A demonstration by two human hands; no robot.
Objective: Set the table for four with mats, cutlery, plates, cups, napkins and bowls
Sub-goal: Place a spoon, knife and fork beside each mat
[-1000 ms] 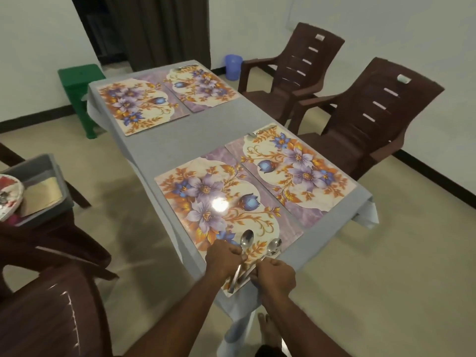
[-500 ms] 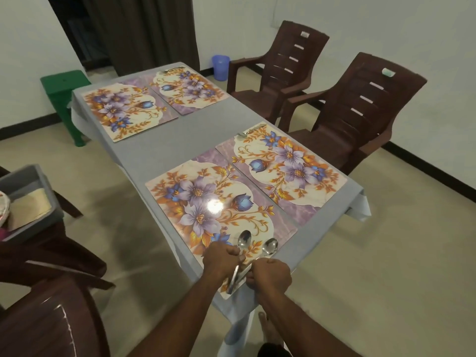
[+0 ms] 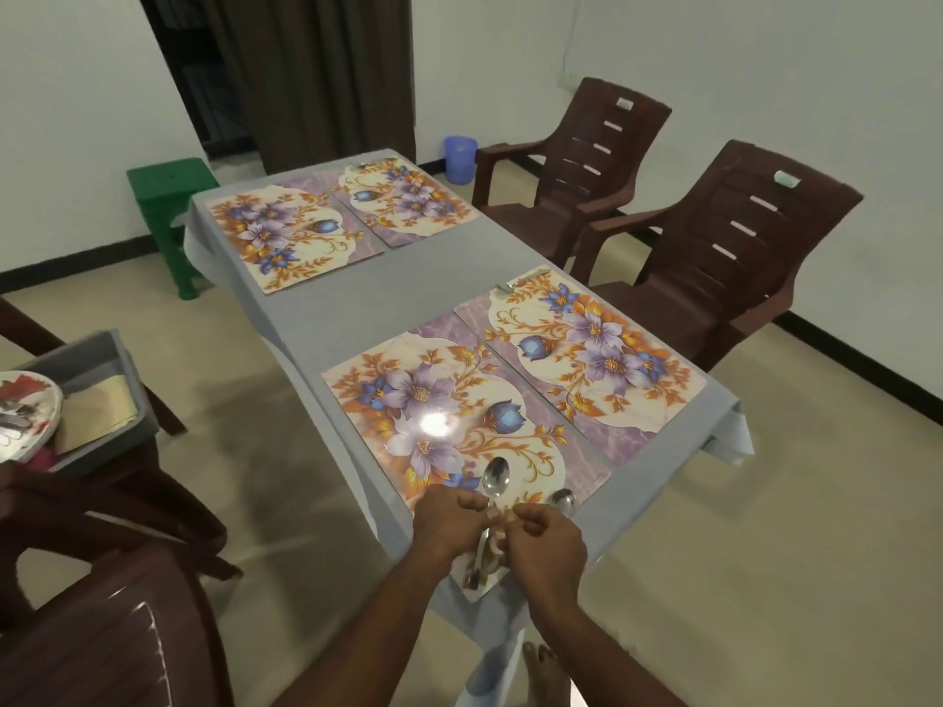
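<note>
Two hands meet at the near corner of the worktop (image 3: 326, 318), which is draped in a grey cloth and laid with four floral mats. The left hand (image 3: 449, 528) and the right hand (image 3: 548, 546) sit side by side, knuckles up, fingers curled round the handles of two spoons on the nearest mat (image 3: 449, 426). The left spoon (image 3: 496, 476) lies with its bowl on the mat's printed scrollwork; the right spoon (image 3: 562, 501) shows only its bowl beyond the right hand, close to the mat's near edge. How firmly each handle is pinched cannot be told — the grip is blurred.

A second mat (image 3: 587, 359) lies just beside the first, with cutlery (image 3: 515, 285) at its far corner. Two more mats (image 3: 286, 237) sit at the far end. Two brown plastic chairs (image 3: 724, 247) stand along the right side. At left, a grey tray (image 3: 97, 359) holds a plate (image 3: 25, 415) and folded napkins (image 3: 97, 415) — a green stool (image 3: 168, 196) stands beyond.
</note>
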